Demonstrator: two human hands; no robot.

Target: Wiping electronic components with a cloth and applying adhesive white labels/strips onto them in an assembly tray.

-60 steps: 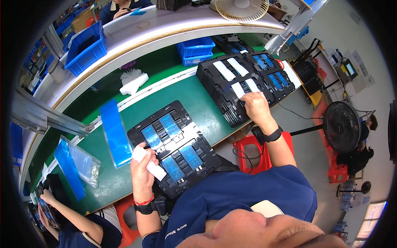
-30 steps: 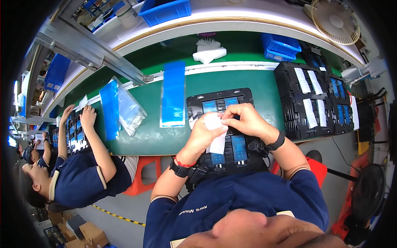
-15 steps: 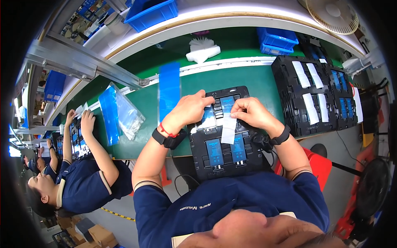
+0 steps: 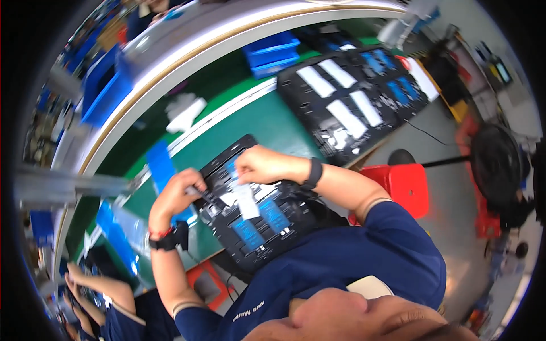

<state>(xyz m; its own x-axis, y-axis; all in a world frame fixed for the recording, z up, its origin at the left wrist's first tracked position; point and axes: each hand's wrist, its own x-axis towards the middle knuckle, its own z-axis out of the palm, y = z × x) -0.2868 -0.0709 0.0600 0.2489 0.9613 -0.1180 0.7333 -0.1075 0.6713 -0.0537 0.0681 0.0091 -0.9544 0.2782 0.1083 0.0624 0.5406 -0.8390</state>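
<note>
A black plastic tray [image 4: 250, 142] with moulded slots lies tilted before me at the bench's front edge. Its near slots hold two flat blue battery packs, one on the left [image 4: 247, 234] and one on the right [image 4: 274, 215]. My right hand [image 4: 261, 165] pinches the top of a white paper strip [image 4: 247, 203] that hangs across the tray's middle, by a partly covered blue piece in a far slot. Over the tray's left edge, my left hand [image 4: 181, 190] has its fingers curled in; what lies between them is blurred and hidden.
More black trays [image 4: 318, 119], with white strips and blue packs, stand at the right. Blue bins [image 4: 272, 54] and a white crumpled item [image 4: 186, 113] sit behind. Blue film and clear bags [image 4: 122, 227] lie left, near a co-worker's arm [image 4: 105, 284]. A red stool [image 4: 395, 184] stands right.
My view has swung right, so the bench appears turned and shifted left. The left hand has moved from the far-left slot to the tray's left edge. My right hand still pinches the paper strip.
</note>
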